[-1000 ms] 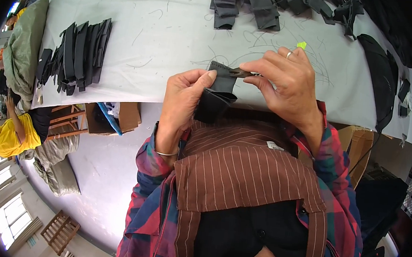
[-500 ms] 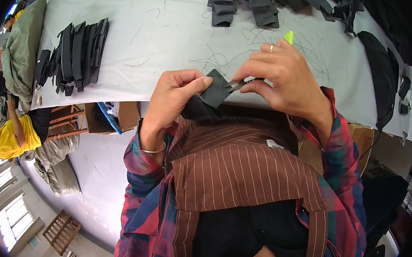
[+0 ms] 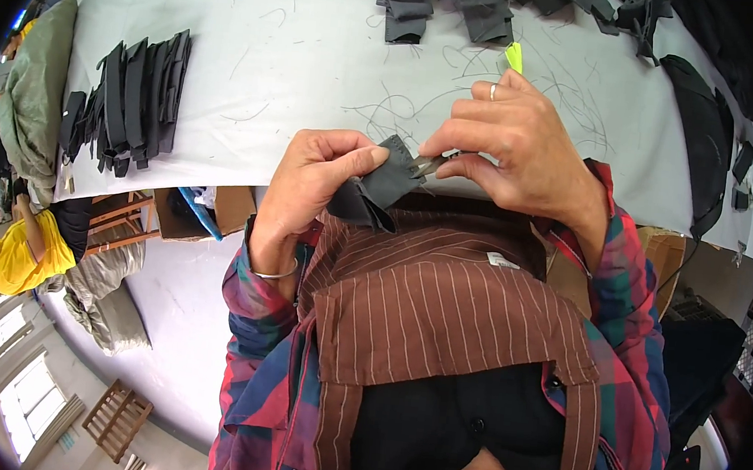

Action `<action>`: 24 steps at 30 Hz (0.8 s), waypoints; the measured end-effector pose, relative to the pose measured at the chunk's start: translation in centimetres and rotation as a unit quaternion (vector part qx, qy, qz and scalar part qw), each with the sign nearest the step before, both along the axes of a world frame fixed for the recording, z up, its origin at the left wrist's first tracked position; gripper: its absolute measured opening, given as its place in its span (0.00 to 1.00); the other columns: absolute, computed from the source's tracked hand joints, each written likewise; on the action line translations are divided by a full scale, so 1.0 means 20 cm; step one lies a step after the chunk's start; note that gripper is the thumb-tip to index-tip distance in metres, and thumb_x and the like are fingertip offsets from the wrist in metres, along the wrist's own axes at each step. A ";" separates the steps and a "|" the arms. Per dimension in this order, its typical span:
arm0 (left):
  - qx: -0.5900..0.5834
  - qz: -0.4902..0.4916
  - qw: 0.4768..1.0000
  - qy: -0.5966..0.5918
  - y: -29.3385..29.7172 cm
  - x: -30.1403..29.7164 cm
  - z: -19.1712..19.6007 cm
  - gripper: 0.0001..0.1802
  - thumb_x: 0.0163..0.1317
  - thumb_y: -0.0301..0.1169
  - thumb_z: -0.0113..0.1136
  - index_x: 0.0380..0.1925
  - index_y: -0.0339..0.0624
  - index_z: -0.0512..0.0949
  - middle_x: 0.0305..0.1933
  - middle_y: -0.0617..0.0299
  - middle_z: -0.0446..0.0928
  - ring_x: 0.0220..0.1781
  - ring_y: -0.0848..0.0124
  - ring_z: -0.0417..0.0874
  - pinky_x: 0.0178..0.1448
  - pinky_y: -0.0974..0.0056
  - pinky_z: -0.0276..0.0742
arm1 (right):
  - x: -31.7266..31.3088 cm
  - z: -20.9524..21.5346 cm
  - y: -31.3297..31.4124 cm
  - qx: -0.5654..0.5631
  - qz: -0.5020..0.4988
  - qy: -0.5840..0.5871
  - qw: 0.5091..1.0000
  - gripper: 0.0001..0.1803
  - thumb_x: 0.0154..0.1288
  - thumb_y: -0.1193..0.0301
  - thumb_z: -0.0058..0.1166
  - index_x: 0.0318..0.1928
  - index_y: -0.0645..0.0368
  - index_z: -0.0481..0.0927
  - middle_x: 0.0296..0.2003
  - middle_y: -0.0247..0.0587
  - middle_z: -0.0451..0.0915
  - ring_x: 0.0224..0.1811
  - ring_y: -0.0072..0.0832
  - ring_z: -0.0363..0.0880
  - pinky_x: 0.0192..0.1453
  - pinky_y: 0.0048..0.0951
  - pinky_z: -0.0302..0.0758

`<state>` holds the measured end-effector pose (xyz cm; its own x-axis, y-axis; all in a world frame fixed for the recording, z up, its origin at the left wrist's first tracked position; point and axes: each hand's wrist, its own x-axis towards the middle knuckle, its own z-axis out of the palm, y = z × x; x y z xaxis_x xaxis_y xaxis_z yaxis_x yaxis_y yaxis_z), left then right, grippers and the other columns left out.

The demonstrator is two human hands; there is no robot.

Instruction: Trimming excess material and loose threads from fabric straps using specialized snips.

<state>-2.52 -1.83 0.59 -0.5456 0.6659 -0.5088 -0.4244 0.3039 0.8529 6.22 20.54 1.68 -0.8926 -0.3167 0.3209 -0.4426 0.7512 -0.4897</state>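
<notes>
Dark fabric piece [image 3: 379,187] is held above the near edge of the worktop [image 3: 303,50], pinched in the left hand [image 3: 314,185]. Small metal snips [image 3: 429,162] are closed in the right hand [image 3: 514,149], their tip at the cloth's edge. A slip could nick fabric or thumb, being so close. Both wrists are bent inward, hands nearly touching.

I've raised the left hand [image 3: 313,189] and right hand [image 3: 513,153] further over the table edge; dark fabric piece [image 3: 376,190] now droops below my left pinch.
</notes>
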 end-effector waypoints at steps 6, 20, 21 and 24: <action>-0.014 -0.014 1.000 0.011 0.01 0.00 -0.01 0.10 0.60 0.30 0.60 0.27 0.33 0.82 0.22 0.69 0.76 0.25 0.83 0.71 0.30 0.76 0.65 | -0.01 0.01 0.02 -0.006 0.027 -0.017 0.999 0.08 0.48 0.66 0.65 0.29 0.47 0.79 0.23 0.23 0.76 0.30 0.25 0.72 0.37 0.30 0.59; 0.015 0.060 0.997 -0.039 0.01 0.01 -0.02 0.09 0.61 0.29 0.60 0.27 0.32 0.81 0.22 0.68 0.76 0.25 0.83 0.73 0.29 0.76 0.67 | 0.00 -0.04 0.00 -0.120 -0.080 -0.023 0.989 0.07 0.49 0.71 0.65 0.30 0.54 0.81 0.23 0.31 0.78 0.25 0.27 0.74 0.35 0.28 0.62; 0.016 0.061 0.997 -0.040 0.01 0.01 -0.03 0.09 0.61 0.29 0.60 0.27 0.32 0.81 0.22 0.68 0.76 0.25 0.83 0.73 0.29 0.76 0.67 | 0.00 -0.04 0.00 -0.120 -0.080 -0.024 0.989 0.07 0.49 0.71 0.65 0.30 0.54 0.81 0.23 0.31 0.78 0.25 0.27 0.74 0.35 0.28 0.62; 0.012 0.066 0.997 -0.041 0.01 0.01 -0.04 0.09 0.61 0.29 0.60 0.27 0.33 0.81 0.22 0.68 0.76 0.24 0.83 0.72 0.28 0.76 0.66 | 0.00 -0.05 -0.01 -0.120 -0.094 -0.027 0.988 0.07 0.50 0.71 0.64 0.32 0.55 0.81 0.24 0.32 0.78 0.26 0.27 0.74 0.35 0.28 0.62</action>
<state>-2.25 -1.69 -0.13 -0.5863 0.6035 -0.5404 -0.5285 0.2207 0.8198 6.13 20.26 0.64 -0.9460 -0.0646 0.3177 -0.2754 0.6771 -0.6824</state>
